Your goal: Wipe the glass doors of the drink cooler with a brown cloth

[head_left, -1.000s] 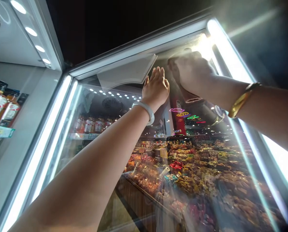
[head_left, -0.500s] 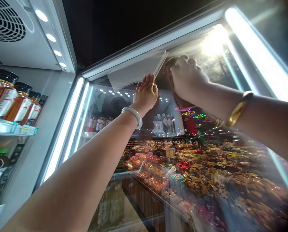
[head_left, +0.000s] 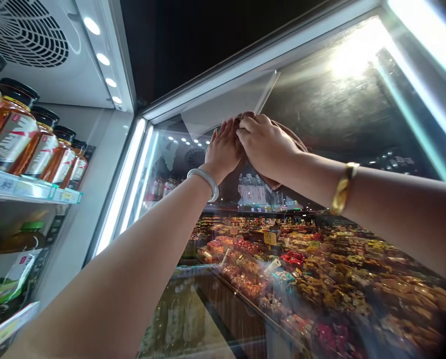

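My right hand (head_left: 267, 142), with a gold bangle (head_left: 343, 192) on the wrist, grips a brown cloth (head_left: 294, 137) against the glass door (head_left: 342, 127). Parts of the cloth show past the knuckles and below the palm; the rest is hidden under the hand. Right beside it, my left hand (head_left: 223, 152) lies with fingers stretched upward against the glass, a pale bangle (head_left: 207, 180) on that wrist. Just above both hands, a translucent sheet (head_left: 226, 102) with a lifted or folded right edge is on the upper part of the pane.
At left, a lit cooler holds amber bottles (head_left: 11, 127) with black caps on a shelf (head_left: 32, 185), and green-capped bottles (head_left: 17, 264) below. A bright light strip (head_left: 121, 189) runs along the door frame. Rows of wrapped goods (head_left: 320, 269) show through or reflect in the glass.
My right hand has moved left and slightly down with the cloth, closing the gap to my left hand. The left hand stays against the glass. The view has shifted a little.
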Demonstrator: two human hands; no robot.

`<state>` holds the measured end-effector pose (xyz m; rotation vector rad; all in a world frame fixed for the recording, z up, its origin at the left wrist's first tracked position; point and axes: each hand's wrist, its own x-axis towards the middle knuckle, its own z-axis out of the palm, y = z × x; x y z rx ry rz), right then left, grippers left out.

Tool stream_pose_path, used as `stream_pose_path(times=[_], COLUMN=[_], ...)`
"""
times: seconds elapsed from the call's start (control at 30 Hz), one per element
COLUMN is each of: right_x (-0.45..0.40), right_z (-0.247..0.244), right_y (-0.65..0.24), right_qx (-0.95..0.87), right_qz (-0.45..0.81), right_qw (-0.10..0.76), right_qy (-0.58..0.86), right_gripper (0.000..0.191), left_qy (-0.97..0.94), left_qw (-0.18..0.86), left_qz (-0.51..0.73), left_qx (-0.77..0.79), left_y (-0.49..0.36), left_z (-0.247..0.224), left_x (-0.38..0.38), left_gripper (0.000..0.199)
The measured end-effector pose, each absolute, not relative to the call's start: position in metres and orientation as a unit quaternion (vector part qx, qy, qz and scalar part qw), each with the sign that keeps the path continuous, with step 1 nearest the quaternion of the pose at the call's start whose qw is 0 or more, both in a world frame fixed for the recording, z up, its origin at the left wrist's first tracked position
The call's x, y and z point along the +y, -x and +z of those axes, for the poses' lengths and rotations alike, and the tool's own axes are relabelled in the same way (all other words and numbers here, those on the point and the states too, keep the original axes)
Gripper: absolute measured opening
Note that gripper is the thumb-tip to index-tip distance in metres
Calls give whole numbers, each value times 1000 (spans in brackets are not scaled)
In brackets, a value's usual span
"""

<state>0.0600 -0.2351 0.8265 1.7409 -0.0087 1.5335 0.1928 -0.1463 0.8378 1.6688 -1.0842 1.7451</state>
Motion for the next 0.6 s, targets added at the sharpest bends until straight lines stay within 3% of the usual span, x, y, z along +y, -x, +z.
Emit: stream_pose_path(times=[0.2,0.4,0.6], right_x=[-220,-208,-208], right_z=[852,834,858], right_y=[-66,-87,-85], right_qx=[-53,26,-33], right_qz=[634,613,631], right_qw=[334,383,352], right_qy=[-695,-691,-691], right_gripper=[37,33,42], left_qy=[-612,-615,-628], left_qw=[256,272,277], left_qz=[641,621,615], left_qx=[-387,-403,-388], left_y=[-203,-213,-214], left_z=[835,834,829], left_x=[-134,-127,-119], left_gripper=[61,62,66])
